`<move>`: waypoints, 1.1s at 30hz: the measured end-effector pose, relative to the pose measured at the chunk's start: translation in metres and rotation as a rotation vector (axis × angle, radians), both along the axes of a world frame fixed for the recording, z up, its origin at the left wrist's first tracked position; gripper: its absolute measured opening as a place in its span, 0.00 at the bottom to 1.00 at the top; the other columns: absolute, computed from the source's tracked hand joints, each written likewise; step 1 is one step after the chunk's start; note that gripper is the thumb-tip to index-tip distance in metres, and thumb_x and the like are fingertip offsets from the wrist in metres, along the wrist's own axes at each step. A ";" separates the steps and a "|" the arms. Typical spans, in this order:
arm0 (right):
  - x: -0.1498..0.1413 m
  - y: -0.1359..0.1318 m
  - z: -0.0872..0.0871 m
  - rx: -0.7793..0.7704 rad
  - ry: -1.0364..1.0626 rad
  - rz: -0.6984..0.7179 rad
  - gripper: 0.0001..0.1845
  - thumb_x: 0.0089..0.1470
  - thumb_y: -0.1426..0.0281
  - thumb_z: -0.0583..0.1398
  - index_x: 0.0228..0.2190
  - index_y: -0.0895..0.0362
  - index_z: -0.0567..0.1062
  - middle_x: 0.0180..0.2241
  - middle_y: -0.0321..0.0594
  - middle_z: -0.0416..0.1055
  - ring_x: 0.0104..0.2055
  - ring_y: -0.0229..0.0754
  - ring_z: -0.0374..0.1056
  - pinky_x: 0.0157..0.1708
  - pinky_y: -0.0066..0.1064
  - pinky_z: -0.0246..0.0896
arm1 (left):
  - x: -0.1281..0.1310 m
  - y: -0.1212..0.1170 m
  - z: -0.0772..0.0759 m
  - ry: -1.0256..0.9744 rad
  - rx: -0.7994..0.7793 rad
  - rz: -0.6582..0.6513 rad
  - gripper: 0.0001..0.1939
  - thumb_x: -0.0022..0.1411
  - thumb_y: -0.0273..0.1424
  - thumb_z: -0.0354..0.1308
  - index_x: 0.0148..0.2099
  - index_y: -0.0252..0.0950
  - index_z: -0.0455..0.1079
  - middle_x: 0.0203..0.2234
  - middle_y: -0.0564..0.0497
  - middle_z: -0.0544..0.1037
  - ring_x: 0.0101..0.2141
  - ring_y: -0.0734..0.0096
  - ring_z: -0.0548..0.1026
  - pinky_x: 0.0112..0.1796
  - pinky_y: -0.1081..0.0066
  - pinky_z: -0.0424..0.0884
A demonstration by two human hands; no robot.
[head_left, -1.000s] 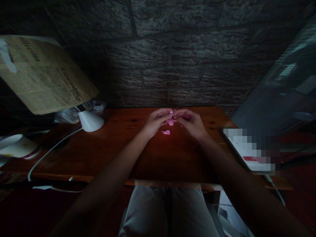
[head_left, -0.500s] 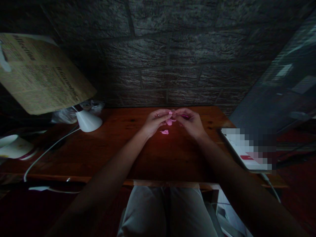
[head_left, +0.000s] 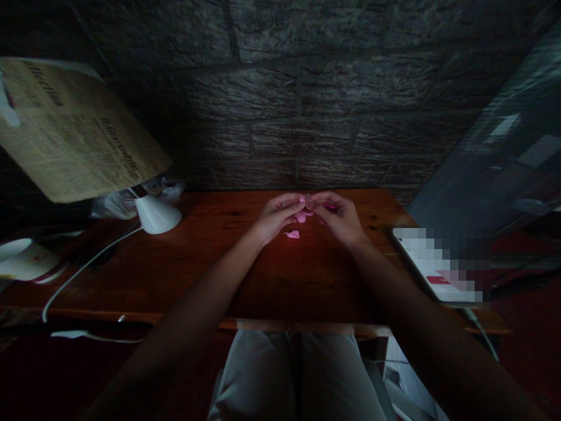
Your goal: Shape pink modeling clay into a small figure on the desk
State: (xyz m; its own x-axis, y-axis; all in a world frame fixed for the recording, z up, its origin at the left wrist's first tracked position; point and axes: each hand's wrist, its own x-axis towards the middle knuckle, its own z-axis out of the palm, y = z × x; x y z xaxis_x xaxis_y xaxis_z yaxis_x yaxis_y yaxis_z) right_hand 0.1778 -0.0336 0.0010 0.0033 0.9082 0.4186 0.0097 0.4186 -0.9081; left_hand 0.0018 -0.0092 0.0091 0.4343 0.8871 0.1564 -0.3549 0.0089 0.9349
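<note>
Above the wooden table, my left hand [head_left: 280, 215] is closed in a pinch on a small pink piece [head_left: 302, 200], soft-looking and partly covered by the fingers. My right hand [head_left: 336, 215] meets it fingertip to fingertip, its fingers also pinched. A thin bright pink stick-like thing [head_left: 329, 206] shows among the right fingers; its ends are hidden. Just below the fingertips is another pink piece [head_left: 301, 217], and whether it hangs or lies on the table I cannot tell. Nearer me, a loose pink piece [head_left: 293, 234] with a thin tail lies on the wood.
The wooden table [head_left: 302, 280] runs up to a dark stone-patterned wall [head_left: 272, 93]. At left stand a lamp with a newsprint shade [head_left: 87, 134] and white base [head_left: 158, 215], its cord, and a paper cup [head_left: 26, 260]. A partly pixelated device [head_left: 432, 272] lies at right.
Both hands stay in nearly the same place, with only slight finger movement at the pink piece. The loose pink piece on the table has not moved.
</note>
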 end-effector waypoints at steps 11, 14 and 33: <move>0.001 -0.003 0.002 0.058 -0.029 0.069 0.13 0.50 0.63 0.70 0.39 0.50 0.80 0.37 0.37 0.79 0.34 0.40 0.72 0.31 0.33 0.68 | 0.001 0.001 0.000 -0.008 -0.006 -0.007 0.13 0.54 0.35 0.74 0.41 0.36 0.81 0.29 0.52 0.79 0.28 0.79 0.74 0.34 0.74 0.72; 0.000 -0.003 0.002 0.095 -0.026 0.066 0.14 0.49 0.62 0.71 0.39 0.49 0.80 0.40 0.38 0.79 0.39 0.42 0.73 0.36 0.36 0.70 | 0.001 0.002 -0.002 0.005 -0.011 -0.015 0.14 0.55 0.36 0.74 0.42 0.36 0.81 0.30 0.51 0.79 0.28 0.78 0.74 0.33 0.75 0.71; 0.000 -0.002 -0.001 0.105 -0.055 0.121 0.13 0.52 0.58 0.71 0.40 0.47 0.83 0.39 0.36 0.79 0.35 0.40 0.71 0.32 0.34 0.68 | -0.001 0.002 -0.005 0.022 -0.109 -0.127 0.12 0.58 0.36 0.72 0.42 0.36 0.79 0.32 0.51 0.78 0.31 0.77 0.76 0.32 0.75 0.69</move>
State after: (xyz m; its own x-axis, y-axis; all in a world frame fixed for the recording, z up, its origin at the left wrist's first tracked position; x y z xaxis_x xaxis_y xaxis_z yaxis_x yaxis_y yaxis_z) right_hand 0.1781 -0.0357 0.0005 -0.1285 0.8519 0.5077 0.0021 0.5121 -0.8589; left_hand 0.0011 -0.0076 0.0039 0.5466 0.8358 0.0512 -0.3241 0.1548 0.9333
